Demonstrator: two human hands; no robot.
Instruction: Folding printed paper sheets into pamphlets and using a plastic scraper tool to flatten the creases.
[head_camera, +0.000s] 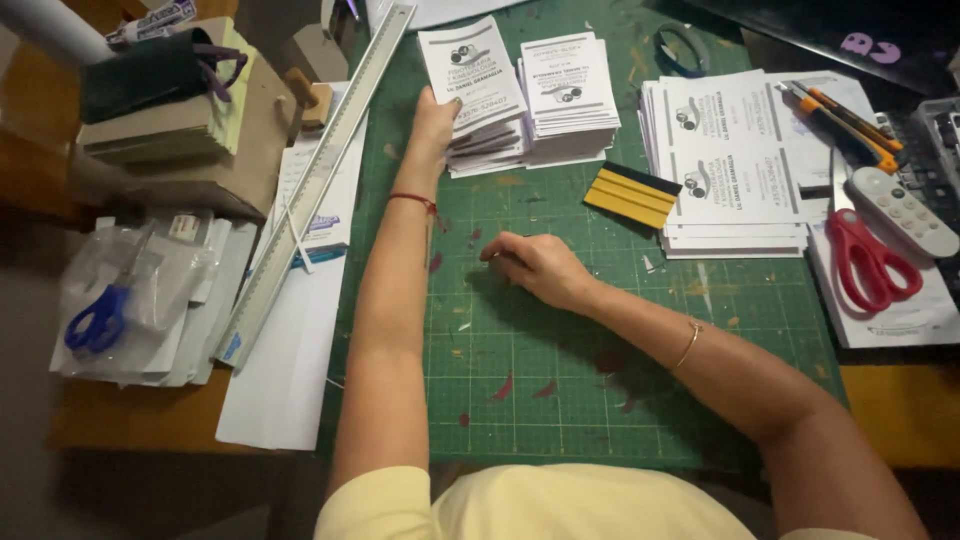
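My left hand (435, 125) reaches forward and grips the edge of a small white printed sheet (470, 72), lifted off the left stack of cut sheets (490, 145). A second, neater stack (568, 100) stands just right of it. My right hand (540, 268) rests on the green cutting mat (530, 380) with fingers curled, holding nothing that I can see. A larger pile of uncut printed sheets (735, 170) lies at the right, with a yellow and black squeegee (630, 193) beside it.
A long metal ruler (315, 180) runs diagonally along the mat's left edge. Red scissors (868, 255), an orange utility knife (845, 125) and a white remote (900, 208) lie at the right. Blue scissors (98, 318) in plastic and cardboard blocks (190, 130) sit at the left.
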